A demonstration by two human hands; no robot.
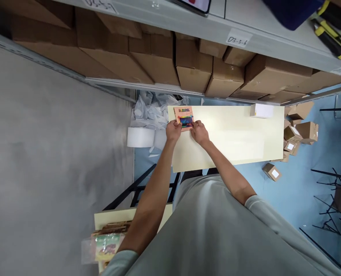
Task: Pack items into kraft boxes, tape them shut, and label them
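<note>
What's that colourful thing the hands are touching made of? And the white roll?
Colourful thing: probably printed card, perhaps slightly shiny, since it looks flat with straight edges. White roll: matt and smooth-sided, so maybe paper or thin foam; I can't tell.

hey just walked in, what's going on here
A person stands at a pale table with both hands on a flat, colourful orange item near its far left corner. The left hand is at the item's lower left and the right hand at its lower right. A white box sits farther right on the table. Beyond it, cardboard boxes line a shelf, and crumpled white wrapping lies off the table's left end.
</note>
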